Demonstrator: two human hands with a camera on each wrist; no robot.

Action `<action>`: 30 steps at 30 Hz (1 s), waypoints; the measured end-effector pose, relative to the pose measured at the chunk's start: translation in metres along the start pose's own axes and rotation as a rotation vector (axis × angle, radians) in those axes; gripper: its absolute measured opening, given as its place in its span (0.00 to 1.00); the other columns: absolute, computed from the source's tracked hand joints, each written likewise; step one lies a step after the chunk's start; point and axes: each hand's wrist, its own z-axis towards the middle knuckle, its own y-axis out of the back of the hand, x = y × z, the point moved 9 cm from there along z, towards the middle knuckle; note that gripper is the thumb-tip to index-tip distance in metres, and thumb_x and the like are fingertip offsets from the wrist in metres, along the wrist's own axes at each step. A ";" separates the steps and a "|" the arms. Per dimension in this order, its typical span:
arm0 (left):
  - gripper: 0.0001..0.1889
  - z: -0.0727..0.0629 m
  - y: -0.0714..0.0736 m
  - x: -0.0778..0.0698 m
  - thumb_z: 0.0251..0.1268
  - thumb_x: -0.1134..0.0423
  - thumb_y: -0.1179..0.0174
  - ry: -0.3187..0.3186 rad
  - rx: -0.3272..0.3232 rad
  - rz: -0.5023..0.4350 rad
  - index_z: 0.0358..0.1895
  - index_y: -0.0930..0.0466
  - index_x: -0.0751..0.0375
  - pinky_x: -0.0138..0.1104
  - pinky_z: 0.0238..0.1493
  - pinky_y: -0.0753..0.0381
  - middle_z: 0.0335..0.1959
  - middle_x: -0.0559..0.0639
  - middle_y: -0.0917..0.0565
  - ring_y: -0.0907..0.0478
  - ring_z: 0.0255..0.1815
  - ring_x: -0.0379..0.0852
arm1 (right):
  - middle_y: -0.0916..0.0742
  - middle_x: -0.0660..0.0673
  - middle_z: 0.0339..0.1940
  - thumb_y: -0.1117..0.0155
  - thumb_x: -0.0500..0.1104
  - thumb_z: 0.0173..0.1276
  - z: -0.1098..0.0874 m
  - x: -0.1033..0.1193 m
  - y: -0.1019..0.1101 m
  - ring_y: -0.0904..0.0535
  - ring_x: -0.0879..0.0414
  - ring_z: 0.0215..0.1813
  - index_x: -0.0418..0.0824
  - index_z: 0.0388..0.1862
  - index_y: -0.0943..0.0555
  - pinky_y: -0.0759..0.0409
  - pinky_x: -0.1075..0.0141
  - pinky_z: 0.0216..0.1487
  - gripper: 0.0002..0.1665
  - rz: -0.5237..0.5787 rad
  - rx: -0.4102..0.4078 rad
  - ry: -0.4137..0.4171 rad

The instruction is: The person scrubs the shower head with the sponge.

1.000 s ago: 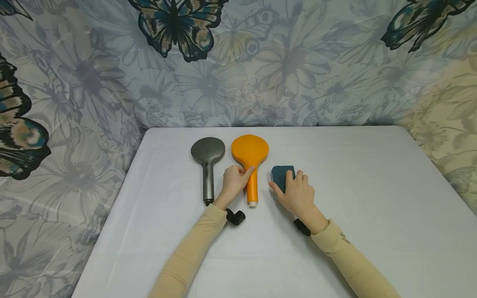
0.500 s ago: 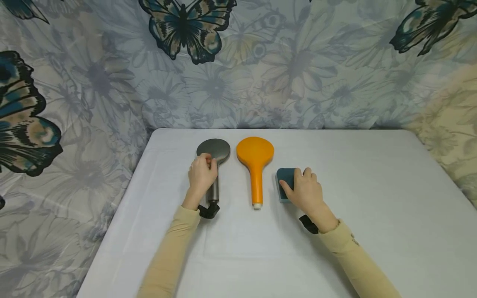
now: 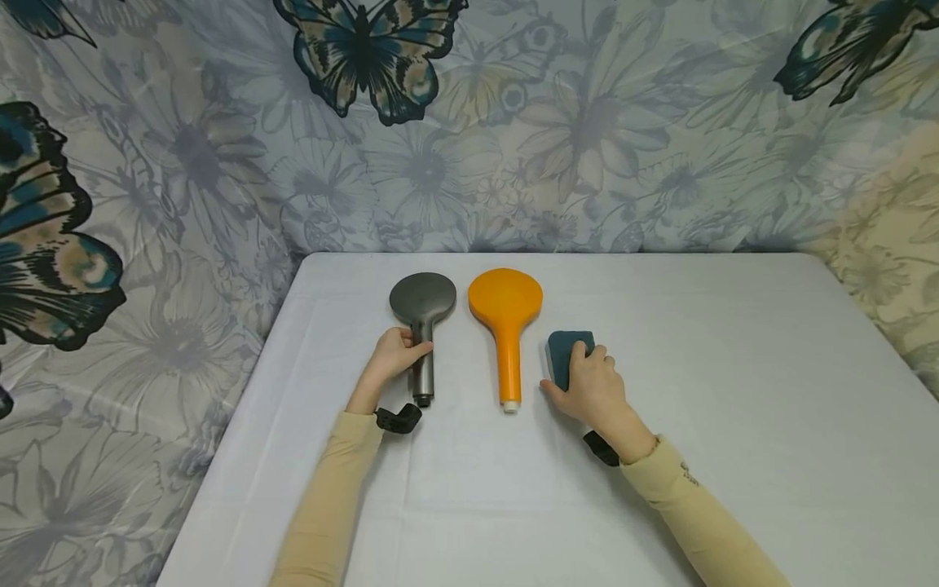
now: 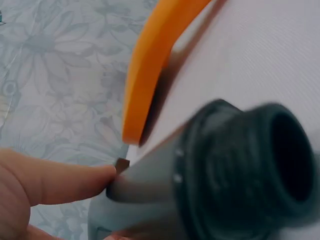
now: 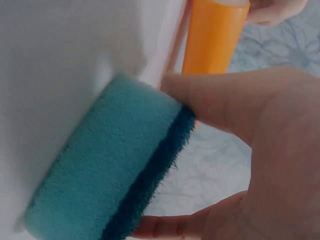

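A grey shower head point(image 3: 422, 295) lies on the left of the table, its round face toward the back. My left hand point(image 3: 389, 359) holds its handle, with the thumb laid across the top and the fingertips at the left side. The left wrist view shows the handle's dark threaded end point(image 4: 250, 165) up close. To the right lies an orange shower head point(image 3: 506, 302) with a white end, touched by neither hand. My right hand point(image 3: 596, 387) grips a blue-green sponge point(image 3: 561, 352). Its thumb is at the near left edge, and its dark scouring layer point(image 5: 150, 175) faces the palm.
Everything lies on a table point(image 3: 697, 342) with a white cover. Behind it and at the sides hangs patterned cloth point(image 3: 587, 130) with butterflies and flowers. A black wrist camera point(image 3: 399, 419) sits below the left hand, another point(image 3: 601, 448) below the right.
My left hand has left the orange shower head's handle, moved left over the grey one and come down onto its handle. The right hand's thumb has shifted to the sponge's near left edge.
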 end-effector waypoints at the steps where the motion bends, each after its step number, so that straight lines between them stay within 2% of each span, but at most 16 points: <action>1: 0.11 0.001 0.000 0.002 0.62 0.66 0.42 0.014 0.004 -0.027 0.35 0.29 0.74 0.27 0.18 0.35 0.12 0.44 0.33 0.38 0.14 0.36 | 0.29 0.28 0.24 0.29 0.55 0.51 0.000 0.001 0.000 0.28 0.39 0.23 0.22 0.38 0.35 0.23 0.54 0.17 0.39 -0.002 -0.008 0.007; 3: 0.15 0.003 0.000 0.006 0.61 0.67 0.41 0.043 0.002 -0.091 0.42 0.28 0.78 0.27 0.22 0.31 0.17 0.45 0.29 0.34 0.18 0.36 | 0.29 0.28 0.24 0.30 0.52 0.51 -0.001 0.002 0.002 0.27 0.38 0.24 0.21 0.38 0.35 0.23 0.53 0.17 0.37 -0.001 -0.026 0.018; 7: 0.19 0.007 -0.002 0.012 0.62 0.66 0.41 0.072 0.028 -0.194 0.48 0.28 0.81 0.29 0.30 0.25 0.27 0.52 0.23 0.27 0.24 0.38 | 0.30 0.28 0.23 0.33 0.49 0.53 -0.001 0.000 0.002 0.27 0.37 0.25 0.22 0.37 0.34 0.23 0.51 0.18 0.32 0.027 -0.025 0.003; 10: 0.20 0.008 -0.004 0.013 0.64 0.65 0.43 0.060 0.057 -0.283 0.51 0.28 0.80 0.32 0.37 0.22 0.34 0.58 0.18 0.21 0.29 0.41 | 0.30 0.28 0.23 0.35 0.47 0.54 -0.001 -0.004 0.005 0.27 0.36 0.26 0.24 0.35 0.34 0.23 0.50 0.18 0.28 0.051 -0.005 -0.022; 14: 0.20 0.006 -0.005 0.008 0.65 0.65 0.44 0.007 0.065 -0.381 0.54 0.31 0.77 0.34 0.39 0.22 0.38 0.61 0.18 0.19 0.31 0.42 | 0.30 0.26 0.27 0.37 0.47 0.57 -0.001 -0.008 0.017 0.27 0.34 0.29 0.23 0.36 0.34 0.24 0.47 0.20 0.27 0.091 -0.024 -0.034; 18: 0.20 0.001 -0.006 -0.010 0.64 0.67 0.43 -0.105 0.069 -0.421 0.56 0.33 0.74 0.33 0.37 0.23 0.41 0.58 0.21 0.20 0.32 0.42 | 0.30 0.22 0.40 0.38 0.46 0.60 0.002 -0.001 0.042 0.28 0.32 0.36 0.21 0.46 0.31 0.22 0.46 0.25 0.29 0.199 -0.139 0.025; 21: 0.21 -0.005 -0.010 -0.030 0.62 0.69 0.42 -0.199 0.087 -0.444 0.57 0.32 0.71 0.34 0.38 0.22 0.43 0.58 0.23 0.19 0.34 0.43 | 0.30 0.24 0.49 0.36 0.45 0.60 0.008 0.018 0.064 0.28 0.34 0.42 0.24 0.53 0.29 0.21 0.47 0.35 0.30 0.293 -0.268 0.145; 24: 0.22 -0.012 -0.017 -0.051 0.60 0.72 0.41 -0.288 0.112 -0.439 0.58 0.32 0.71 0.35 0.41 0.22 0.45 0.61 0.22 0.20 0.38 0.43 | 0.30 0.28 0.55 0.34 0.42 0.59 0.014 0.046 0.085 0.30 0.36 0.51 0.28 0.54 0.27 0.26 0.48 0.49 0.28 0.353 -0.388 0.334; 27: 0.22 -0.020 -0.024 -0.071 0.59 0.72 0.40 -0.371 0.119 -0.382 0.58 0.31 0.71 0.33 0.44 0.23 0.47 0.61 0.23 0.22 0.41 0.44 | 0.29 0.30 0.59 0.32 0.39 0.56 0.017 0.078 0.100 0.35 0.36 0.60 0.32 0.55 0.26 0.35 0.47 0.59 0.27 0.374 -0.482 0.561; 30: 0.21 -0.027 -0.032 -0.085 0.59 0.74 0.40 -0.466 0.123 -0.295 0.57 0.30 0.73 0.34 0.41 0.23 0.47 0.64 0.23 0.23 0.41 0.49 | 0.29 0.32 0.60 0.29 0.37 0.53 0.018 0.103 0.105 0.38 0.34 0.64 0.35 0.56 0.25 0.41 0.44 0.63 0.29 0.378 -0.521 0.754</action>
